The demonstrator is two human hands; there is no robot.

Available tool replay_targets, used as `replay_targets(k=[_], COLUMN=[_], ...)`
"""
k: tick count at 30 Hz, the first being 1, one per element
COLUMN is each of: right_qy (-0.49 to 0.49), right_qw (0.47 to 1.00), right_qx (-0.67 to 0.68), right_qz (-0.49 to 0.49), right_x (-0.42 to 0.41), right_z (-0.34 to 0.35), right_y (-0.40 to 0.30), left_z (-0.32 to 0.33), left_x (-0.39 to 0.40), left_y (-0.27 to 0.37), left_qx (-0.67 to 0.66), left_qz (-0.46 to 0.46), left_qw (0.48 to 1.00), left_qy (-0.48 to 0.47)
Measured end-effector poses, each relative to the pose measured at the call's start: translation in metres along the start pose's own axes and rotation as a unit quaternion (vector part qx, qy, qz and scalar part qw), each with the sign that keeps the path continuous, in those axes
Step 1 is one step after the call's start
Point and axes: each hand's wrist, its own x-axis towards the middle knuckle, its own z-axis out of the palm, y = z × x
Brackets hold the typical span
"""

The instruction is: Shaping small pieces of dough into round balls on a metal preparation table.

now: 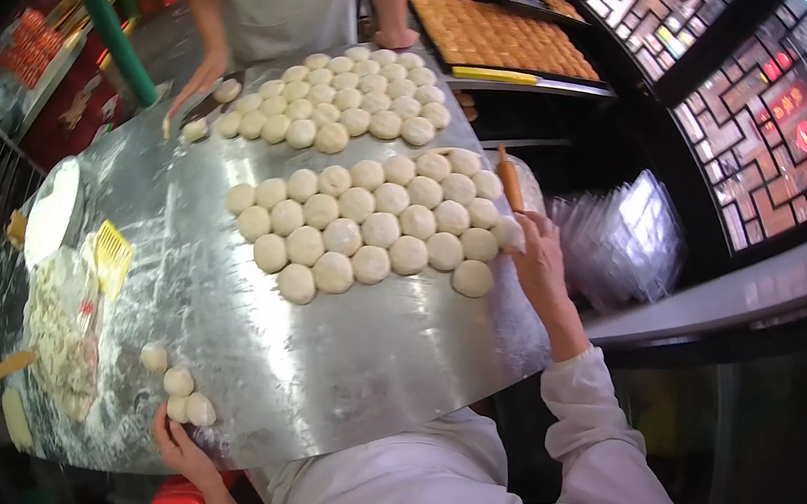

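My right hand point(540, 257) is at the right edge of the steel table point(362, 345), with its fingers on a dough ball point(508, 233) at the end of a row. Part of that ball is hidden by the fingers. Many more round pale dough balls point(380, 229) lie close together in rows to its left. At the lower left, my left hand point(186, 456) has its fingers apart beside a small cluster of dough balls point(177, 407). Its fingertips look to touch the nearest one. A wooden rolling pin point(509, 178) lies just beyond my right hand.
Across the table a person point(275, 2) stands by another group of dough balls point(347, 99). Flour, a dough mass point(61, 331) and a yellow scraper point(112, 258) lie at the left. A tray of baked pastries point(502, 36) stands far right, above stacked clear plastic point(620, 241).
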Motion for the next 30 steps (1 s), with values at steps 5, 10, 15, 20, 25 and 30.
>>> replay_targets(k=[5,10,15,20,25,30], right_qy=[-0.053,-0.212,-0.129,-0.319,-0.222,-0.313], right_qw=[0.978,0.863,0.749,0.739,0.815,0.843], right_qx=[0.162,0.259,0.231,0.188,0.242,0.129], right_qz=[-0.124,-0.379,-0.607,-0.563,-0.477,-0.417], right_x=[0.012,0.009,0.001,0.006,-0.001,-0.048], right_z=[0.0,0.074,0.174,0.183,0.125,0.087], right_y=[-0.144,-0.319,-0.441,-0.449,-0.373,-0.295], left_z=[0.03,0.02,0.019,0.019,0.015,0.024], left_x=[0.005,0.003,-0.006,-0.005,-0.011,-0.01], left_y=[0.038,0.045,0.025,0.033,0.034,0.023], left_qx=[-0.047,-0.053,-0.09,-0.11,-0.114,-0.139], left_qz=[0.068,0.024,0.035,0.046,0.052,0.036], left_qw=[0.997,0.998,0.995,0.993,0.992,0.99], left_qy=[-0.013,0.001,0.023,0.024,0.03,0.003])
